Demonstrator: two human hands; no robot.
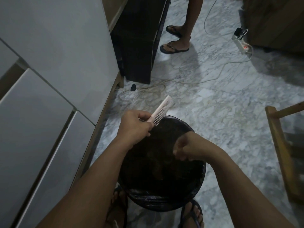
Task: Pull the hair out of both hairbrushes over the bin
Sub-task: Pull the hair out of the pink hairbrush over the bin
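My left hand (135, 127) grips the handle of a pale pink hairbrush (162, 111), whose bristled head points up and away over the far rim of the bin. The round bin (164, 201), lined with a black bag, stands on the floor between my feet. My right hand (184, 149) hangs over the bin's opening with its fingers curled downward; it is blurred, and whether it pinches any hair cannot be told. Only one hairbrush is in view.
White cabinet fronts (49, 79) run along the left. A dark cabinet (139, 38) stands ahead, with another person's sandalled feet (176, 40) beside it. Cables (181, 81) and a power strip (243, 45) lie on the marble floor. A wooden frame (283, 148) stands at the right.
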